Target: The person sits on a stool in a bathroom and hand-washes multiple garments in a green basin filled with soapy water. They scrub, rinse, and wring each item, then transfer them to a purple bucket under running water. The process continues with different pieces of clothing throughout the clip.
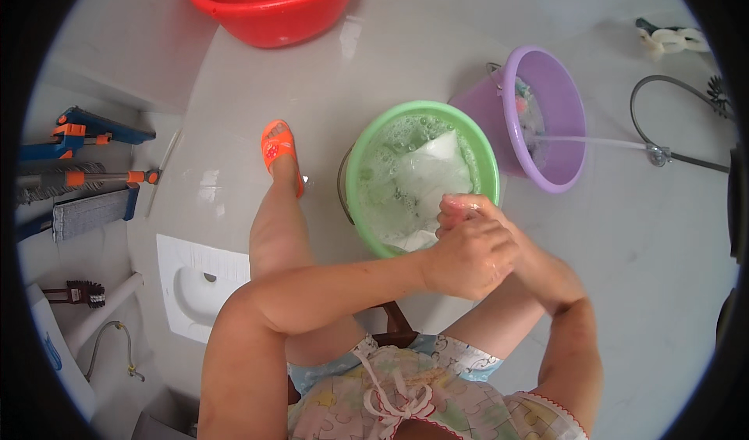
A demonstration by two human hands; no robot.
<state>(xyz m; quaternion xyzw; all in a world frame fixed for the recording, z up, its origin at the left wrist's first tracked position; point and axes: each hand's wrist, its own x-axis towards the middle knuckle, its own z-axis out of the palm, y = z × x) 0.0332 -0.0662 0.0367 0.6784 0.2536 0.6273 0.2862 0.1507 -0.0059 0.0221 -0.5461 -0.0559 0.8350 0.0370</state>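
My left hand [468, 258] is closed against my right hand [477, 206], over the near right rim of a green bucket [364, 229]. Both are wet and pressed together. A pinkish patch shows between the fingers; whether it is skin or a small item I cannot tell. Inside the bucket, white cloth [436, 162] lies partly under cloudy, sudsy water [380, 188]. Beyond it to the right, a purple bucket [564, 95] is tilted in the view and holds colourful fabric [526, 109]. A thin water stream [591, 140] runs into it from a tap [658, 154].
A red basin [269, 19] stands at the far left. Mops [93, 212] and a brush [85, 294] are along the left wall. A white squat toilet [202, 288] is set in the floor beside my leg. A grey hose [635, 95] curves at the right.
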